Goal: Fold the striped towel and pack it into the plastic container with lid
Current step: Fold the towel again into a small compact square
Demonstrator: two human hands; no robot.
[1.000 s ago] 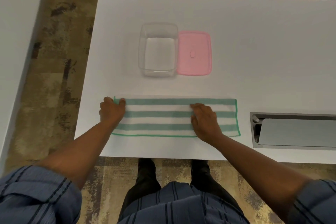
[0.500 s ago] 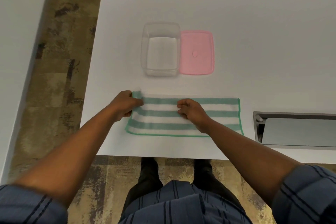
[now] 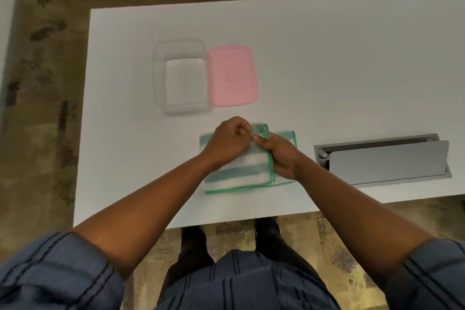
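Towel: the green-and-white striped towel with green stitched edging (image 3: 241, 176) lies on the white table (image 3: 327, 70), partly doubled over; its carried end stands lifted between the two hands.
Left grip: the left hand (image 3: 230, 142) is curled closed, fingertips pinching the raised towel edge at its far corner; the rest of the towel spreads under and nearer than this grip.
Right grip: the right hand (image 3: 280, 156) is closed on the same green edge, thumb and fingers pinching it just beside the left grip; the edging runs down along this hand toward the near side.
Container: the clear rectangular plastic container (image 3: 180, 75), open-topped, sits beyond the left grip, apart from the towel.
Lid: the pink rectangular plastic lid (image 3: 232, 75) lies flat, touching or just beside the container's right wall, beyond both grips.
Edges: the table's near edge runs close behind the towel; its left edge is well to the left of the left grip.
Open room: bare tabletop left of the left grip and between grips and container.
Obstacle: a grey recessed cable tray with raised flap (image 3: 382, 158) sits right of the right grip, near the towel's right end.
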